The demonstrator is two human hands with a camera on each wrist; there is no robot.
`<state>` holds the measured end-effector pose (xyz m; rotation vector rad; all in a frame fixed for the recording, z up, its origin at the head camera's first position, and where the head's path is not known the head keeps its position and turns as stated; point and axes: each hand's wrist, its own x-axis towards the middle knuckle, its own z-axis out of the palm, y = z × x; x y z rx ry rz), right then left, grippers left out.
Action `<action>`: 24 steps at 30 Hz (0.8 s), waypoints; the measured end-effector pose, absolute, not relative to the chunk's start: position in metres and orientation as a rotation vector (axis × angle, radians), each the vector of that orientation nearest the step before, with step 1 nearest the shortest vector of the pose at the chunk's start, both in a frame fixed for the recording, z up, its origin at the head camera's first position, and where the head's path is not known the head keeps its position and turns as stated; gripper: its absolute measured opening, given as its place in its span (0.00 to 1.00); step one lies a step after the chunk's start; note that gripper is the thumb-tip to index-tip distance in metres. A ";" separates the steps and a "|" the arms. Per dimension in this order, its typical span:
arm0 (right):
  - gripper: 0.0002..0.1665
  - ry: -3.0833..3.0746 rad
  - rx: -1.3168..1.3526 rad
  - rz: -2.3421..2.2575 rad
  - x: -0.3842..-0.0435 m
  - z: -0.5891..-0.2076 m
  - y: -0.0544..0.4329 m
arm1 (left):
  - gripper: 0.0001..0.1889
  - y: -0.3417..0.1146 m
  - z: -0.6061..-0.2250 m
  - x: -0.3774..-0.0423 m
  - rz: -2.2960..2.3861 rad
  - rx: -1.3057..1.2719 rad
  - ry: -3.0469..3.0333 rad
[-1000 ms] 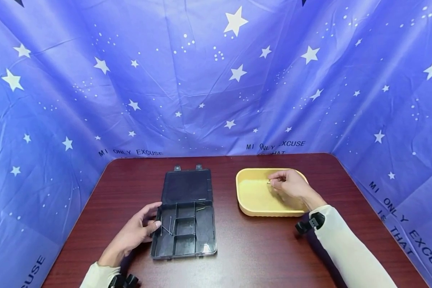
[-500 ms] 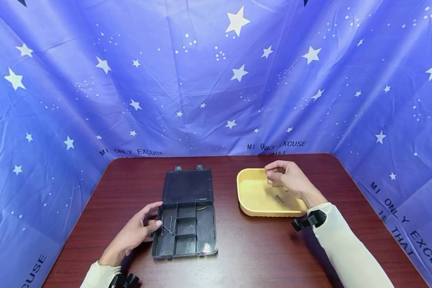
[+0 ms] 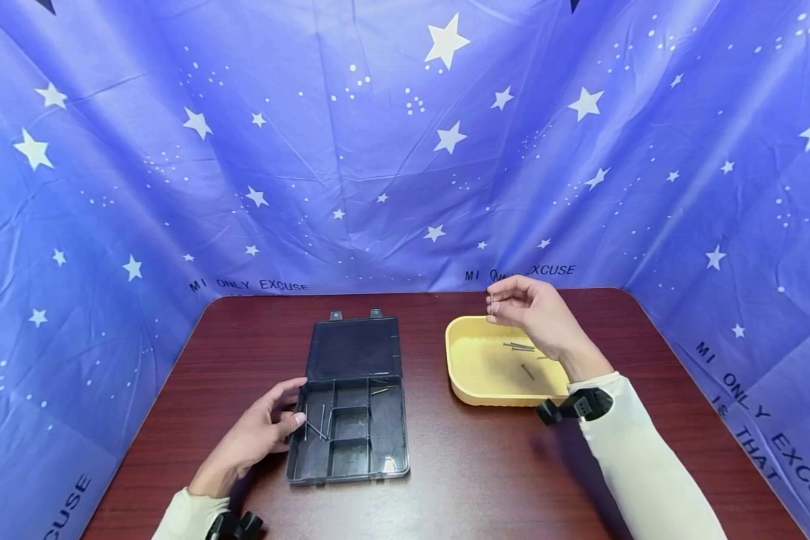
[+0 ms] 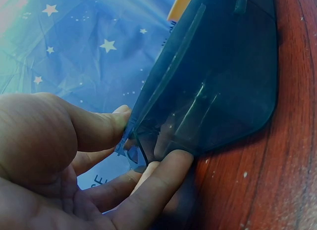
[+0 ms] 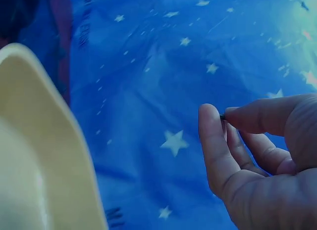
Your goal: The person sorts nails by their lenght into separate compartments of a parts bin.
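Observation:
My left hand [image 3: 263, 427] grips the left edge of a dark see-through compartment box [image 3: 388, 431], thumb at the rim and fingers along the side. The box lies with its lid [image 3: 353, 349] folded back. Several thin nails [image 3: 317, 431] lie in its left compartment, and a couple of brassy ones are in the upper right compartment. Above the back of a yellow tray [image 3: 472, 367], my right hand [image 3: 540, 319] pinches a thin nail [image 3: 491, 300] between thumb and index finger. Only its dark end [image 5: 223, 117] shows in the right wrist view. Several grey nails [image 3: 520, 347] lie in the tray.
Both containers rest on a reddish-brown wooden table [image 3: 459, 465], with a gap between them. A blue star-patterned curtain [image 3: 378, 150] hangs close behind the table and along both sides.
My right hand has risen from inside the yellow tray to above its back rim with the nail, uncovering nails in the tray. The left hand stays at the box's edge.

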<state>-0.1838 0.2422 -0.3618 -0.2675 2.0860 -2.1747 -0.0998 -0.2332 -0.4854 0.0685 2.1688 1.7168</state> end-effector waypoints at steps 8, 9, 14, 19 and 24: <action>0.19 2.020 -0.377 -2.264 -0.181 -0.343 0.225 | 0.33 -0.233 -0.485 -0.102 1.688 0.022 2.198; 0.20 2.025 -0.383 -2.262 -0.181 -0.342 0.224 | 0.33 -0.233 -0.485 -0.102 1.688 0.023 2.200; 0.20 2.037 -0.396 -2.264 -0.178 -0.339 0.221 | 0.33 -0.234 -0.484 -0.102 1.692 0.028 2.205; 0.19 2.030 -0.401 -2.275 -0.176 -0.338 0.220 | 0.34 -0.234 -0.485 -0.103 1.700 0.028 2.192; 0.19 2.006 -0.431 -2.287 -0.176 -0.342 0.217 | 0.34 -0.234 -0.485 -0.102 1.701 0.033 2.188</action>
